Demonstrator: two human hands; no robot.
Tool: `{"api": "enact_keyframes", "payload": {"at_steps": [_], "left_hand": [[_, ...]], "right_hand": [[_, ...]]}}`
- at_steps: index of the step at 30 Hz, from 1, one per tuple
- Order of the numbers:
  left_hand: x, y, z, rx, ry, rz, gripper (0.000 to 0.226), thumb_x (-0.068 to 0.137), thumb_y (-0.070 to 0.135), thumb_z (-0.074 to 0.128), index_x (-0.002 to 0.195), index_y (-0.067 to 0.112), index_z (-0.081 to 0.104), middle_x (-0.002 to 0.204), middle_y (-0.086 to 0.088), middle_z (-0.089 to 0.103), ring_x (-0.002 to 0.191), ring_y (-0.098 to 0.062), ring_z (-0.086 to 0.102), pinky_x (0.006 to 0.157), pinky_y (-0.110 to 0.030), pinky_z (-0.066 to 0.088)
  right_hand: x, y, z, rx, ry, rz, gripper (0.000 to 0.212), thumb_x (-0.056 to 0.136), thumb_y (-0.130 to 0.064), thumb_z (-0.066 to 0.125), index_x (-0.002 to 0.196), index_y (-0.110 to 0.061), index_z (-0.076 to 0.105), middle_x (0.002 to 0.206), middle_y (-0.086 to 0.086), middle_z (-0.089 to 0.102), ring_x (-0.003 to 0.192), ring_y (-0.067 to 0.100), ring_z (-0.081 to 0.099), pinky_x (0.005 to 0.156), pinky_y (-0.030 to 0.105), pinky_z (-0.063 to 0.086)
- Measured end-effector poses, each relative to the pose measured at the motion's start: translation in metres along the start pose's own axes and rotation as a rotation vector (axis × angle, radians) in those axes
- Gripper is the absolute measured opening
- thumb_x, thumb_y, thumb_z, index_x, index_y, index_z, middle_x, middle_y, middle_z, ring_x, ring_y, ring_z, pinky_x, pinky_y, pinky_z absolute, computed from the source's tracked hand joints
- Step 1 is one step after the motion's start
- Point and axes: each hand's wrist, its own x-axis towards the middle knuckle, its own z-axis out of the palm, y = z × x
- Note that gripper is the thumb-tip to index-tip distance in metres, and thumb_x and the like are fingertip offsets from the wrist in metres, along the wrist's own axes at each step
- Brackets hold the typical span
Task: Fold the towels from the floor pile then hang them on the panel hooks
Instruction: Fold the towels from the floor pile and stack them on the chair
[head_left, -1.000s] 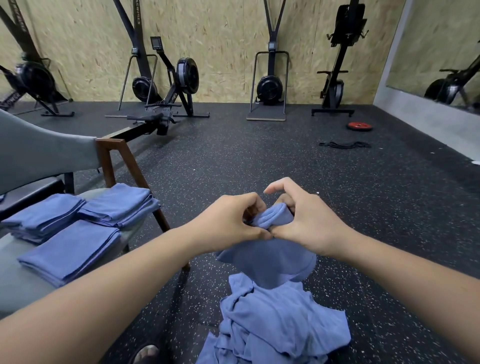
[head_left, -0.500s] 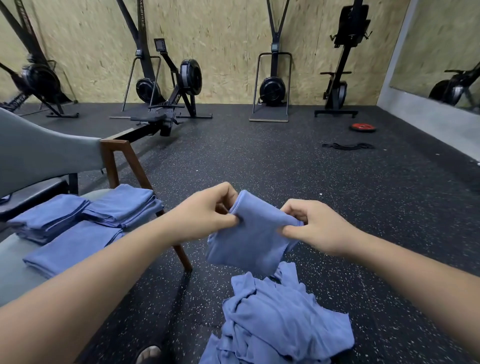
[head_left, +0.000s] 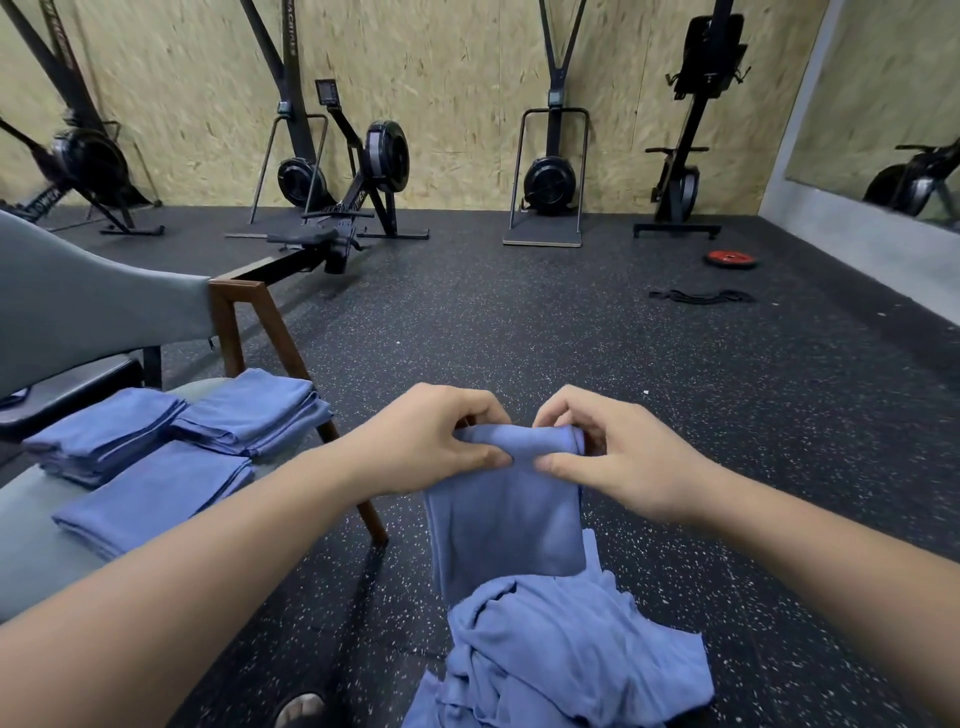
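Pinches, with left hand and right hand alike, the rolled top edge of a folded blue cloth towel. Holds it long axis upright, lower end pointing down at the crumpled blue towel pile on the floor. Shows white lettering on a black exercise-machine mast, too blurred to read.

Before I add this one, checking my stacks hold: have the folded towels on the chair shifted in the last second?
No. The folded towels lie in the same three stacks on the chair seat, same spots beside its wooden leg.
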Motion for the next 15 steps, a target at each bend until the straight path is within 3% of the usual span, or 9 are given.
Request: {"api": "enact_keyframes", "payload": {"at_steps": [5,8,11,13,15], "left_hand": [[-0.006,-0.013,-0.015,-0.069,0.000,-0.050,0.022,0.088,0.041,0.086,0.106,0.038,0.074,0.094,0.010,0.075,0.090,-0.012,0.069,0.085,-0.036,0.054],[-0.010,-0.017,-0.021,-0.084,0.002,-0.061,0.021,0.088,0.040,0.087,0.104,0.038,0.073,0.095,0.009,0.075,0.091,-0.014,0.069,0.086,-0.039,0.055],[-0.013,-0.017,-0.021,-0.069,-0.013,-0.044,0.022,0.088,0.042,0.087,0.104,0.037,0.072,0.095,0.009,0.074,0.090,-0.015,0.068,0.086,-0.041,0.055],[-0.015,-0.017,-0.021,-0.071,-0.016,-0.028,0.023,0.088,0.041,0.087,0.104,0.036,0.072,0.095,0.008,0.074,0.090,-0.015,0.068,0.086,-0.041,0.055],[-0.017,-0.016,-0.022,-0.074,-0.016,-0.024,0.022,0.089,0.041,0.086,0.105,0.036,0.072,0.096,0.008,0.074,0.091,-0.015,0.068,0.087,-0.041,0.055]], "right_hand": [[-0.001,-0.003,-0.005,0.119,0.007,-0.022,0.023,0.094,-0.013,0.082,0.105,-0.024,0.064,0.091,0.009,0.064,0.076,0.015,0.053,0.073,0.036,0.047],[0.001,-0.005,-0.007,0.134,-0.006,-0.002,0.022,0.088,-0.017,0.082,0.094,-0.020,0.060,0.086,0.008,0.063,0.076,0.014,0.053,0.074,0.039,0.046],[0.001,-0.010,-0.005,0.101,-0.011,0.021,0.031,0.083,-0.019,0.087,0.094,-0.020,0.058,0.095,0.010,0.066,0.081,0.019,0.060,0.079,0.046,0.051],[0.000,-0.015,0.000,0.025,-0.009,0.015,0.044,0.079,-0.025,0.094,0.106,-0.028,0.060,0.105,-0.007,0.067,0.096,0.011,0.064,0.091,0.033,0.051],[0.001,-0.018,0.007,-0.104,0.020,-0.048,0.048,0.078,-0.036,0.095,0.110,-0.032,0.060,0.111,-0.013,0.061,0.107,0.008,0.060,0.093,0.022,0.046]]}}
